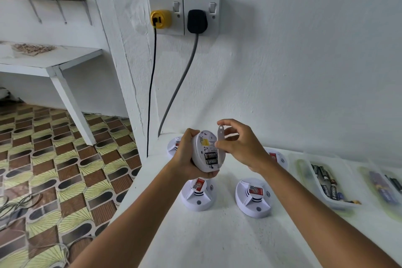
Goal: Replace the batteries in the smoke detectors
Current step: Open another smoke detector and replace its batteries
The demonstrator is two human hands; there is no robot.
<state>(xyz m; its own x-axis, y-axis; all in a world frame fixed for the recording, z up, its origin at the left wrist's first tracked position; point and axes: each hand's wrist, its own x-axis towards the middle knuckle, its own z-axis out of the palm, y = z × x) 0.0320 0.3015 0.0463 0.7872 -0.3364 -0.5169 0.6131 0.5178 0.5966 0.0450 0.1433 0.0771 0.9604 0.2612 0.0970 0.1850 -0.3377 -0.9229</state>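
Note:
My left hand grips a white round smoke detector above the table, its back turned toward me. Black batteries sit in its open compartment. My right hand pinches the detector's thin grey back plate, lifted edge-on beside the detector. Other white detectors rest face up on the table: one below my left hand, one to its right, one partly hidden behind my left hand and one behind my right wrist.
A clear tray of loose batteries lies at the right of the white table, with two more clear trays beyond it. Two plugs with cables hang on the wall behind. The table's left edge drops to a patterned floor.

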